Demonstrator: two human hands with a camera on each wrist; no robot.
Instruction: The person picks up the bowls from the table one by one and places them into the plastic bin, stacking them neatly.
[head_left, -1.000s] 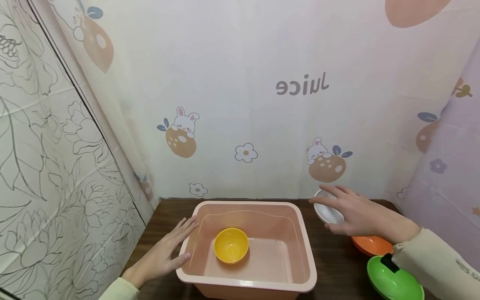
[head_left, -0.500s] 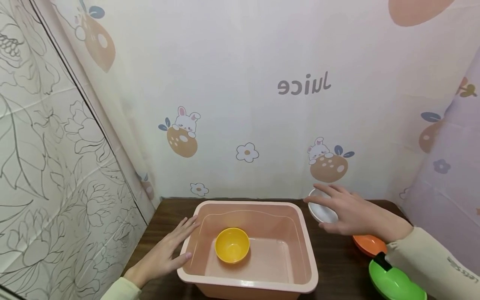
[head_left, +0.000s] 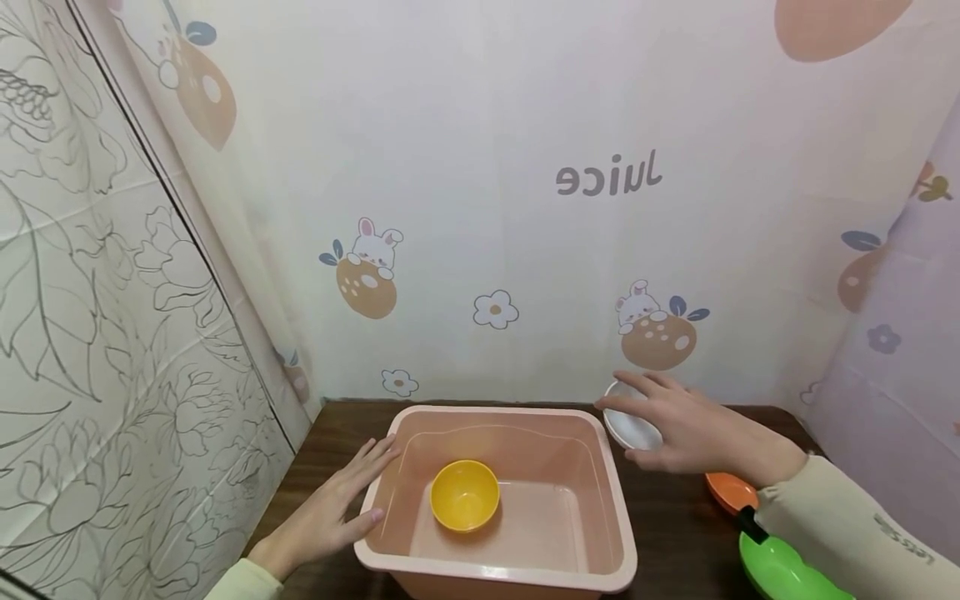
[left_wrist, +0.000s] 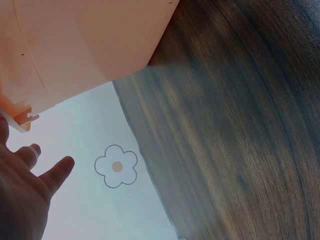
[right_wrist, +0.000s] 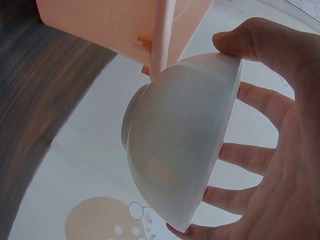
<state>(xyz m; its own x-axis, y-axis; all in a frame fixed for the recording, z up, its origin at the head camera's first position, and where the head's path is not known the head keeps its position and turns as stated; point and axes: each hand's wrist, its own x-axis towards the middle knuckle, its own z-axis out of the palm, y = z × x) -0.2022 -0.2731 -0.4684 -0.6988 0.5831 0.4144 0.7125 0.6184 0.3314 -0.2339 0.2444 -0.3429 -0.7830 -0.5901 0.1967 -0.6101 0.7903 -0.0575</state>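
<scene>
A white bowl (right_wrist: 180, 130) is gripped at its rim by my right hand (head_left: 678, 425), thumb on one side and fingers on the other. In the head view this bowl is tilted, just right of the pink basin (head_left: 551, 575). A yellow bowl (head_left: 464, 496) sits upright inside the basin, left of its middle. My left hand (head_left: 326, 512) rests with spread, fairly straight fingers at the basin's left rim. The left wrist view catches only some of its fingers (left_wrist: 59, 175) beside the basin's outer wall (left_wrist: 90, 45).
On the dark wooden table (head_left: 667, 517), an orange bowl (head_left: 731, 492) and a green pan-like dish (head_left: 783, 567) with a black handle lie to the right, partly behind the right forearm. A printed curtain (head_left: 487, 208) hangs behind the table.
My right hand has moved left with the white bowl, bringing it close to the basin's right rim. The left hand and yellow bowl stay in place.
</scene>
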